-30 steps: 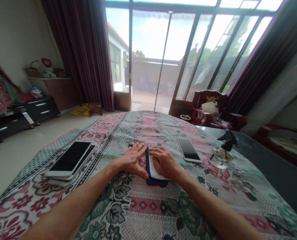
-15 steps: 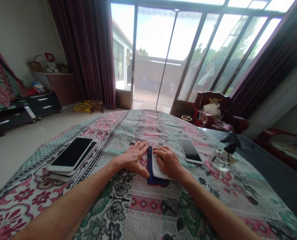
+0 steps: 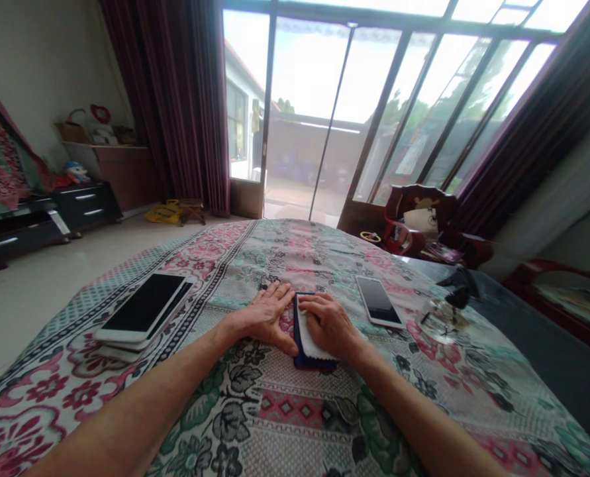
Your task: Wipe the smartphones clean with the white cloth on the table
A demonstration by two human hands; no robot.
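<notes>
A dark blue phone point(image 3: 303, 362) lies flat on the patterned tablecloth point(image 3: 295, 424) in front of me. Over most of it is a white wiping cloth point(image 3: 314, 346) with a scalloped edge. My right hand point(image 3: 333, 324) presses this cloth down with bent fingers, partly hiding both. Left of the phone, my left hand point(image 3: 266, 317) rests flat with its fingers spread, its thumb by the phone's lower left edge. Further right lies a white phone point(image 3: 379, 302) with a dark screen. On the left, white phones point(image 3: 143, 307) are stacked, the top one screen up.
Beyond the white phone stands a clear glass bowl point(image 3: 443, 321) with a dark object point(image 3: 459, 286) behind it. A dark wooden chair point(image 3: 408, 212) and a dark grey surface point(image 3: 523, 331) are at the right. Black drawers point(image 3: 89, 204) stand at the far left.
My right hand and the cloth have shifted slightly left across the blue phone. My left hand stays in place.
</notes>
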